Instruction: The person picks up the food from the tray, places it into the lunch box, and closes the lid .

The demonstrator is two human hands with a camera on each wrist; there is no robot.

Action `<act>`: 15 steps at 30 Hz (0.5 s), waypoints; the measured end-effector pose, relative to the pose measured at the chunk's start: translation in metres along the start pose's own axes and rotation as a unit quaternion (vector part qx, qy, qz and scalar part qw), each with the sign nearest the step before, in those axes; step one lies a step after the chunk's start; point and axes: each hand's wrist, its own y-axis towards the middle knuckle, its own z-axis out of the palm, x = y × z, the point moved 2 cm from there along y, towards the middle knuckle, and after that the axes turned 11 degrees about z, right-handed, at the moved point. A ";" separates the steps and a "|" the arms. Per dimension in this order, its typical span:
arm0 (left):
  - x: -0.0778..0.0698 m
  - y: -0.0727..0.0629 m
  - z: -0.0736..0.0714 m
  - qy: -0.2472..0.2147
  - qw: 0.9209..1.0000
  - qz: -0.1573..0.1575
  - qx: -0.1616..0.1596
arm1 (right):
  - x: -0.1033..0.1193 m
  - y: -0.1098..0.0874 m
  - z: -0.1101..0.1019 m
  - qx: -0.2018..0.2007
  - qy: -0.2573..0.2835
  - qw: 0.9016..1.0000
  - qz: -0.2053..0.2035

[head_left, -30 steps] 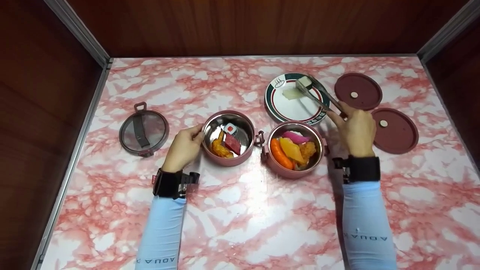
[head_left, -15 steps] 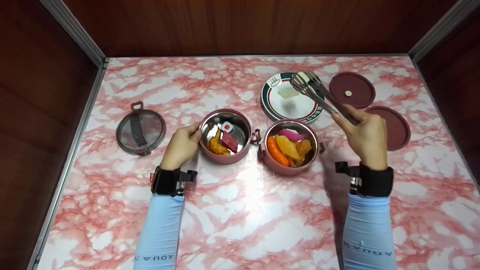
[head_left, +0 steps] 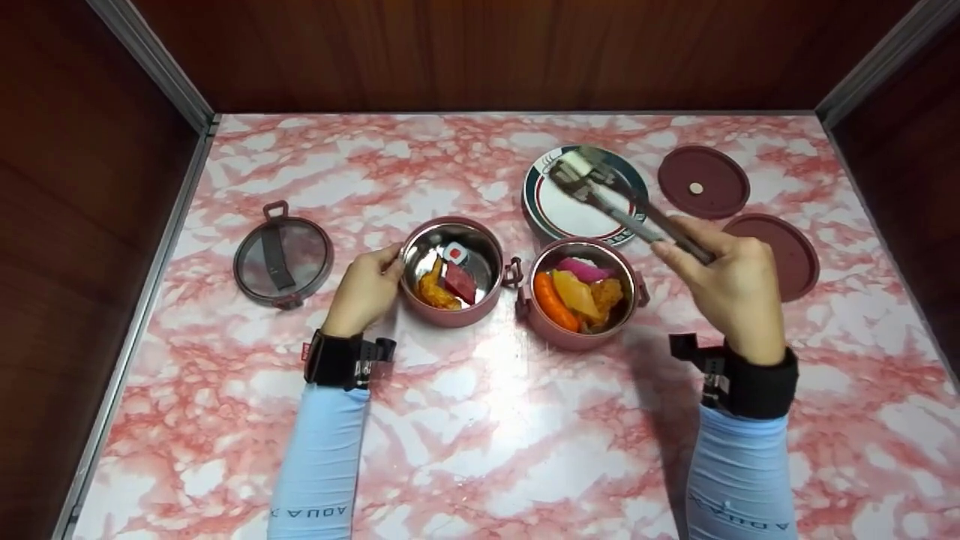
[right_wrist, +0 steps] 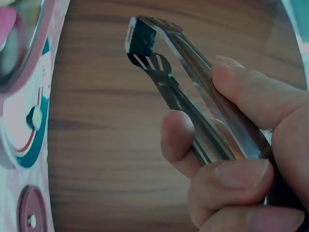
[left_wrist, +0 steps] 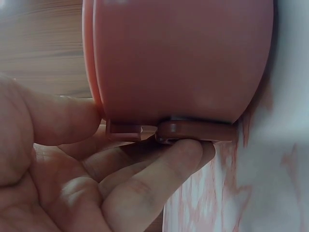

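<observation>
My left hand [head_left: 366,292] holds the left side of a pink steel-lined lunch pot [head_left: 454,319]. In the left wrist view, the thumb is at its rim and the fingers are at its side clasp [left_wrist: 195,130]. Inside lie a sushi roll with a red centre [head_left: 455,255], a dark red slice [head_left: 459,283] and a yellow-brown piece [head_left: 435,291]. My right hand [head_left: 731,292] grips metal tongs [head_left: 626,220], raised over the plate [head_left: 532,187]. Between the tong tips sits a dark-wrapped sushi roll with a white end [right_wrist: 141,39]. The tongs cover part of the plate.
A second pot [head_left: 577,341] stands just right of the first, holding an orange sausage-like piece [head_left: 555,302], yellow and pink pieces and a brown nugget [head_left: 606,295]. Two maroon discs [head_left: 705,176] lie at the right. A clear-topped lid [head_left: 300,251] lies far left.
The tongs have lifted the sushi roll off the plate and swung slightly left, while my right hand drew back toward me and to the right. The left hand stays on its pot.
</observation>
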 end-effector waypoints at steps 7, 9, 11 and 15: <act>0.000 0.001 0.000 0.018 1.000 0.024 -0.009 | 0.030 -0.016 0.026 0.055 -0.019 0.993 -0.099; -0.001 0.001 0.000 0.016 1.000 0.021 -0.008 | 0.038 -0.021 0.036 0.065 -0.034 0.990 -0.119; -0.001 0.001 -0.001 0.011 1.000 0.018 -0.007 | 0.045 -0.026 0.046 0.068 -0.057 0.987 -0.137; 0.000 0.001 -0.001 0.003 1.000 0.011 -0.002 | 0.056 -0.036 0.065 0.053 -0.106 0.979 -0.168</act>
